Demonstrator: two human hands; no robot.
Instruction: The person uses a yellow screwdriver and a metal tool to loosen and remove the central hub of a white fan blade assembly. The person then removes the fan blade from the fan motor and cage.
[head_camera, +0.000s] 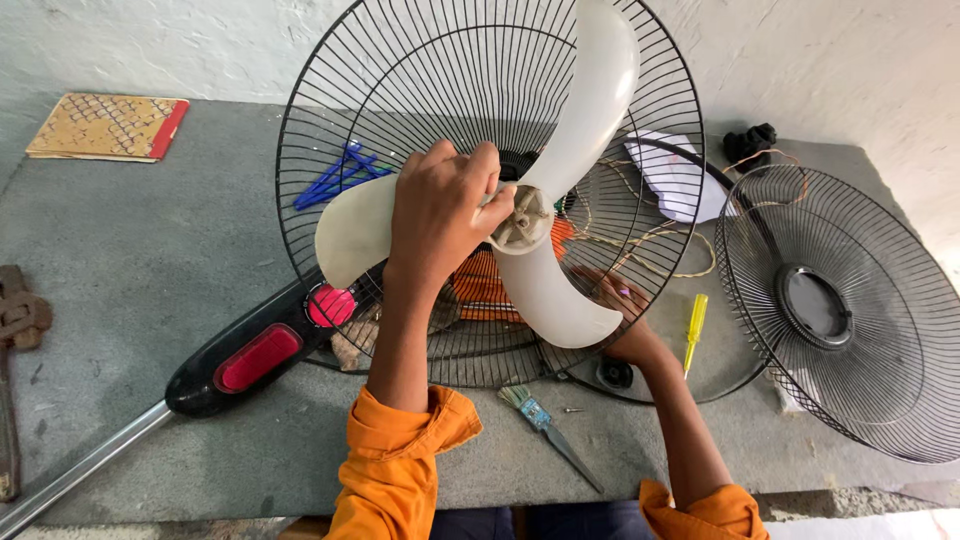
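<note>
I am seeing a yellow screwdriver (696, 322), a small brush (545, 421), a patterned book (108, 127) and a detached grille (845, 310) lying on the bench (150, 260).

flat yellow patterned packet (105, 126), red edge, far left on grey table (150, 250); no screens, signs.

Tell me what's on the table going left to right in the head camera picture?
Patterned book → black fan body with red buttons → blue sticks → left hand on the white fan blade → yellow screwdriver → loose wire fan guard.
</note>
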